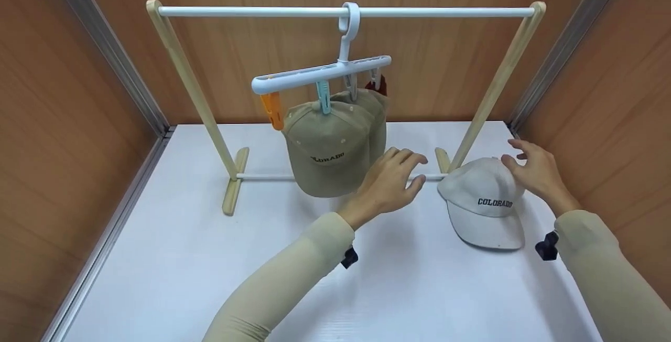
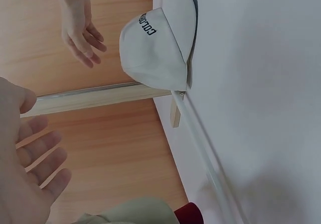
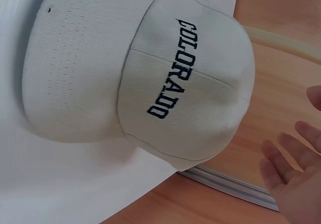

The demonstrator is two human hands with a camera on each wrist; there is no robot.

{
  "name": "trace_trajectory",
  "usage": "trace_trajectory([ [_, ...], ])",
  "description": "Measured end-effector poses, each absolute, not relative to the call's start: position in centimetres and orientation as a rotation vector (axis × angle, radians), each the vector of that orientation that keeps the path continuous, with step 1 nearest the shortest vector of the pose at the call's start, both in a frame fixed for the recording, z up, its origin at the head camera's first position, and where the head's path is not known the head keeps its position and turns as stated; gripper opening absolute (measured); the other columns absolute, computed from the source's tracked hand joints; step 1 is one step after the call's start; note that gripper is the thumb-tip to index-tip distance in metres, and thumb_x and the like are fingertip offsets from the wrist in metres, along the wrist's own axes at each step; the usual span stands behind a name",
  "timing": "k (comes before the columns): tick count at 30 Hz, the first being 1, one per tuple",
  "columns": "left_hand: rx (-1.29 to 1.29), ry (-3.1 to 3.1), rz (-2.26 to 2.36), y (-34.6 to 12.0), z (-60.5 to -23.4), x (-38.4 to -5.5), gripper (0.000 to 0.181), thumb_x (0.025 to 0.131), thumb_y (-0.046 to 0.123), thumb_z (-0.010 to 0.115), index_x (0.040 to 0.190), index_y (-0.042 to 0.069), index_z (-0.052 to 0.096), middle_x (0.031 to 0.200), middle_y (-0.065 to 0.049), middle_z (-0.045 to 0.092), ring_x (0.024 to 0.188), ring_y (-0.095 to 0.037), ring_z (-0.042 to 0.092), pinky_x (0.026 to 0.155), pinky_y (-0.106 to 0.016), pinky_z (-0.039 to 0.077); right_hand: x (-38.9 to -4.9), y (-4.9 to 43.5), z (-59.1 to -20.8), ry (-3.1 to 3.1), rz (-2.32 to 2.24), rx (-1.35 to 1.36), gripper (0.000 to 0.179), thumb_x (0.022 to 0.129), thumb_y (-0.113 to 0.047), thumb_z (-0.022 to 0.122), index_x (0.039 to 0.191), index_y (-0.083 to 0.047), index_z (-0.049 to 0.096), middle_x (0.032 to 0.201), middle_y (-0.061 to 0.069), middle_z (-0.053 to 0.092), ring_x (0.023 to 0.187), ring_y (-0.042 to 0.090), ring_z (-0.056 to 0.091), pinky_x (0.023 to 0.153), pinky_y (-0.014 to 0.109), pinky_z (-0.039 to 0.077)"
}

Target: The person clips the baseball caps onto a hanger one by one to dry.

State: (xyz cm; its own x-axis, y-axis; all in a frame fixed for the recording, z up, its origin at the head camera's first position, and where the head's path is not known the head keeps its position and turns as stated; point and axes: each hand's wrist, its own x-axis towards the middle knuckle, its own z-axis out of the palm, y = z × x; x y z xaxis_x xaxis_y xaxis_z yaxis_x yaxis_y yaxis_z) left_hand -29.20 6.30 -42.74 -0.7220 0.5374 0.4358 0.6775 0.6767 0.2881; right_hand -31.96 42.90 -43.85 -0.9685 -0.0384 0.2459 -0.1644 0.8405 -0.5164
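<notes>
A white cap (image 1: 485, 200) with "COLORADO" on its front lies on the white table (image 1: 262, 279) at the right, also seen in the left wrist view (image 2: 158, 45) and the right wrist view (image 3: 140, 68). My right hand (image 1: 532, 171) hovers at its right side with fingers spread and relaxed (image 3: 296, 179), holding nothing. My left hand (image 1: 390, 182) hangs open between the white cap and a khaki cap (image 1: 327, 148). That khaki cap hangs from a clip of a light blue hanger (image 1: 325, 72) on the rack's white rail (image 1: 346, 11). A second khaki cap (image 1: 375, 114) hangs behind it.
The wooden rack (image 1: 191, 93) stands across the back of the table, its right foot (image 1: 443, 161) just behind the white cap. An orange clip (image 1: 272, 110) hangs free at the hanger's left end. Wooden walls (image 1: 63, 121) enclose the table on three sides.
</notes>
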Motion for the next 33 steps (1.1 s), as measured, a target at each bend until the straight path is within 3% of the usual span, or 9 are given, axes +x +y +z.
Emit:
trace_trajectory([
  [11, -0.854, -2.708, -0.741, 7.7, -43.4, -30.3, 0.038, 0.109, 0.039, 0.057, 0.143, 0.023, 0.063, 0.142, 0.004, 0.065, 0.127, -0.015, 0.057, 0.110, -0.032, 0.045, -34.8, 44.7, -46.5, -2.983, 0.906, 0.107, 0.071, 0.112, -0.044, 0.044, 0.158, 0.009, 0.035, 0.156, 0.042, 0.035, 0.139, 0.063, 0.038, 0.108, 0.077, 0.037],
  [18, -0.838, -2.704, -0.865, 8.4, -44.2, -31.2, 0.039, 0.109, 0.035, 0.057, 0.145, 0.019, 0.061, 0.145, 0.001, 0.063, 0.129, -0.018, 0.055, 0.111, -0.033, 0.044, -37.0, 45.4, -48.1, -3.051, 0.960, 0.129, 0.078, 0.112, -0.052, 0.036, 0.161, 0.008, 0.029, 0.160, 0.041, 0.031, 0.144, 0.061, 0.034, 0.113, 0.076, 0.032],
  [27, -0.678, -2.738, -1.105, 10.4, -44.6, -31.7, 0.041, 0.109, 0.038, 0.057, 0.147, 0.023, 0.059, 0.148, 0.006, 0.061, 0.132, -0.015, 0.054, 0.114, -0.033, 0.043, -39.2, 46.5, -47.4, -3.133, 1.011, 0.141, 0.082, 0.111, -0.058, 0.031, 0.165, 0.004, 0.022, 0.162, 0.038, 0.027, 0.146, 0.058, 0.031, 0.115, 0.074, 0.030],
  [33, -0.601, -2.759, -1.213, 11.3, -45.0, -32.3, 0.042, 0.109, 0.040, 0.057, 0.147, 0.023, 0.058, 0.148, 0.005, 0.060, 0.134, -0.015, 0.053, 0.115, -0.036, 0.043, -40.1, 46.7, -47.3, -3.184, 0.976, 0.129, 0.086, 0.110, -0.062, 0.030, 0.166, 0.002, 0.021, 0.164, 0.038, 0.025, 0.150, 0.060, 0.024, 0.118, 0.076, 0.022],
])
